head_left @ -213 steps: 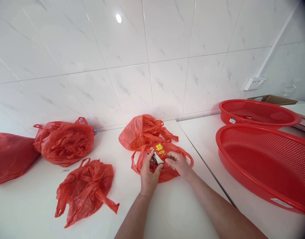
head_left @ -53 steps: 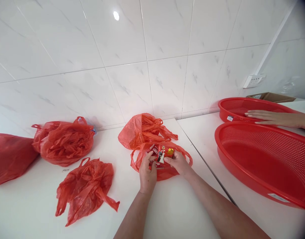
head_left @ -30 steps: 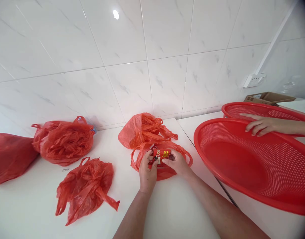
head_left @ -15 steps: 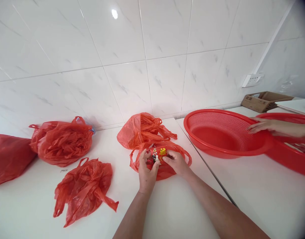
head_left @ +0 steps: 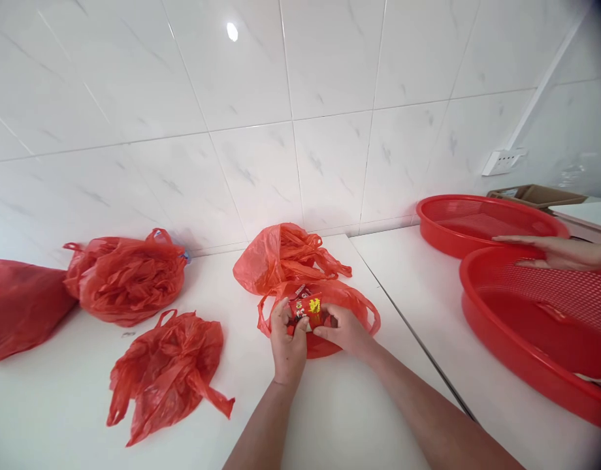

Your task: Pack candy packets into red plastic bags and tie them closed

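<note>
Small red printed packets [head_left: 309, 305] with yellow lettering are held above an opened red plastic bag [head_left: 347, 297]. My left hand [head_left: 289, 343] is closed round their left side, its thumb over the front. At the right side, my right hand [head_left: 348, 331] pinches them between thumb and fingers. How many packets there are I cannot tell, since my fingers cover part of them. Behind the opened bag, and touching it, sits another red plastic bag [head_left: 266, 260] with its handles trailing right.
Left on the white table [head_left: 65, 411] lie a loose red bag [head_left: 170, 372], a bunched bag [head_left: 129, 281] and a full-looking one [head_left: 23, 307]. Two red baskets stand right, one behind [head_left: 442, 241], one nearer [head_left: 487, 326]. Another person's hand [head_left: 560, 251] reaches over them.
The basket at the right has been shifted back toward the wall, and the other one now stands nearer the front. My hands have tilted the packets slightly and stay over the bag.
</note>
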Tool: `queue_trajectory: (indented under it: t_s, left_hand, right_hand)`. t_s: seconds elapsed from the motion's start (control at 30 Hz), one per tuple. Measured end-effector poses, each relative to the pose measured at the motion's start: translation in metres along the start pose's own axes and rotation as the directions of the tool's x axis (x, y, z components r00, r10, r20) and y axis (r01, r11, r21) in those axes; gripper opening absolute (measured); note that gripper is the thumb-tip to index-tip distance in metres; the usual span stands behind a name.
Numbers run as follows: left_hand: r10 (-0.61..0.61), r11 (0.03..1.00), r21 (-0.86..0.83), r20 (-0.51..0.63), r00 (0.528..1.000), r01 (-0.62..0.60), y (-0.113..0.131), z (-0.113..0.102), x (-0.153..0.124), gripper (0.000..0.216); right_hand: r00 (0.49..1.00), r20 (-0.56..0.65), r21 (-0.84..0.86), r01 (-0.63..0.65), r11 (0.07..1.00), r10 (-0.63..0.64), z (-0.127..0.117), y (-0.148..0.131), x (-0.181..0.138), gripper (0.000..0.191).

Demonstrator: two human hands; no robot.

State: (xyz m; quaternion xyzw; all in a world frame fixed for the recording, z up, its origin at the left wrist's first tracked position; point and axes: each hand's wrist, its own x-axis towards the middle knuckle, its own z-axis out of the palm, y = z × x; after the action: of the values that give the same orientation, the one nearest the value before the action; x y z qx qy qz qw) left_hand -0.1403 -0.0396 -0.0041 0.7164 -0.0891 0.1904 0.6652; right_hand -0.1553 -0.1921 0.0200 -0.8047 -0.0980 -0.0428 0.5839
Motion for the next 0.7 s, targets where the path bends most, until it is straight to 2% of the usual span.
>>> queue_trajectory:
  t_s: [0.03, 0.17, 0.37, 0.5, 0.6, 0.7]
  left_hand:
    - [-0.004, 1.0, -0.003, -0.003, 1.0, 0.004, 0.0001, -0.0003, -0.0003, 0.049]
    - [0.0, 1.0, 0.013, 0.016, 1.0, 0.0, 0.0032, -0.0012, -0.0012, 0.052]
    - [0.085, 0.992, 0.098, -0.004, 0.996, -0.085, 0.0055, -0.0027, -0.0001, 0.044]
    - [0.091, 0.979, 0.187, -0.023, 0.996, -0.085, 0.0025, -0.0037, 0.002, 0.042]
    - [0.076, 0.972, 0.223, 0.018, 0.997, -0.078, 0.0021, -0.0043, 0.0029, 0.033]
    - [0.065, 0.972, 0.224, 0.061, 0.996, -0.077, 0.0027, -0.0046, 0.0026, 0.017]
  right_hand:
    - [1.0, -0.008, -0.014, 0.01, 1.0, -0.01, 0.001, 0.0015, 0.0002, 0.018]
    - [0.999, -0.035, -0.058, 0.028, 0.998, -0.03, 0.0039, 0.0065, 0.0014, 0.025]
    - [0.997, -0.075, -0.069, 0.007, 0.998, -0.012, 0.0021, 0.0033, 0.0022, 0.011]
    - [0.99, -0.143, -0.071, -0.004, 0.997, -0.007, 0.0005, -0.002, 0.0018, 0.009]
    - [0.981, -0.192, -0.017, -0.009, 1.0, 0.005, -0.0005, -0.0027, 0.0015, 0.008]
    - [0.98, -0.194, 0.161, -0.013, 0.987, 0.045, -0.0009, 0.0007, 0.0021, 0.009]
